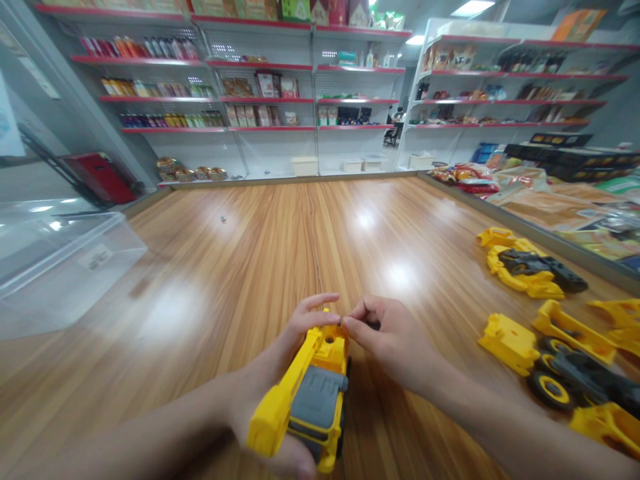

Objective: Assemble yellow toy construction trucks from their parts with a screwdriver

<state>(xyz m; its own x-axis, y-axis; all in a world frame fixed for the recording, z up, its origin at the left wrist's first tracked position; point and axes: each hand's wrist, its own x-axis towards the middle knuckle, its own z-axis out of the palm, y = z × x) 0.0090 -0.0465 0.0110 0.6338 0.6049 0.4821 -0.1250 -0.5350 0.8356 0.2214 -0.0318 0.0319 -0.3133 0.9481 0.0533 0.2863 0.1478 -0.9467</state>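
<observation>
two hands (300,333), one toy truck (313,393), one clear bin (55,260)

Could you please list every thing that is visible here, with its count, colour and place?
toy truck: one, yellow and grey, bottom centre, between both hands
loose toy parts: many, yellow and black, on the table at right
table: one, brown wood, fills the middle
clear box: one, transparent, left edge
shelves: several, white with red edges, at the back, holding goods
packets: several, mixed colours, far right
left hand: one, grips the truck's side
right hand: one, fingertips pinched at the truck's front end
</observation>
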